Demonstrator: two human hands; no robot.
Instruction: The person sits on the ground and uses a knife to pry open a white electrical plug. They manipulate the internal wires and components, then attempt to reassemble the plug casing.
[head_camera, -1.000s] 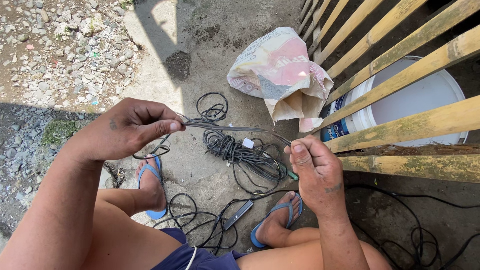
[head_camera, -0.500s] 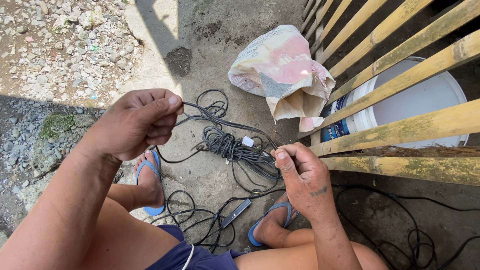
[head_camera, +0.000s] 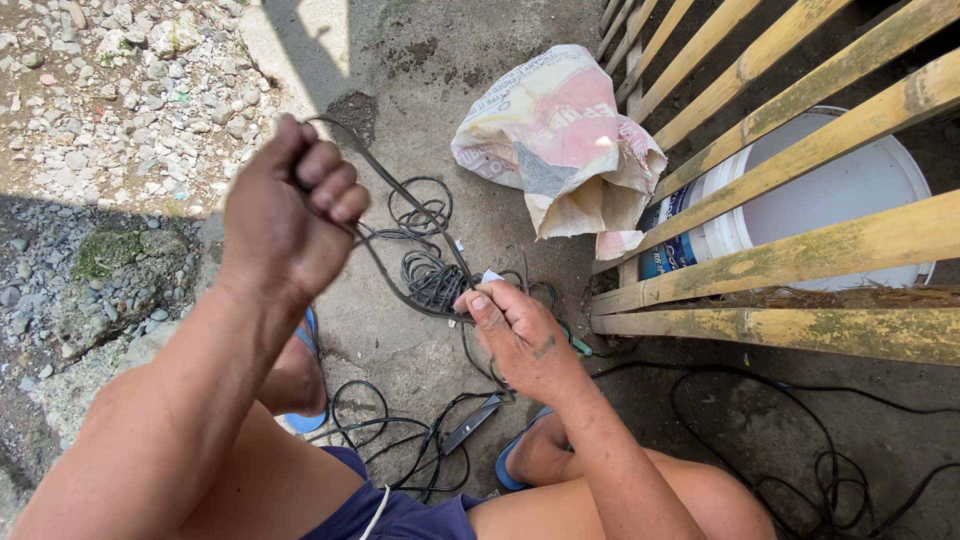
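Since half a second ago the left hand (head_camera: 285, 215) has risen, fist closed on the black cable (head_camera: 400, 265). That cable slopes toward four o'clock to the right hand (head_camera: 520, 335), whose fingers (head_camera: 478, 303) pinch it above the tangled coil (head_camera: 435, 280) on the concrete ground (head_camera: 430, 100).

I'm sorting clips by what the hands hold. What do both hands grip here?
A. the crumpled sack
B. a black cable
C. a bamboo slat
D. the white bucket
B: the left hand and right hand both grip the black cable, stretched between them.
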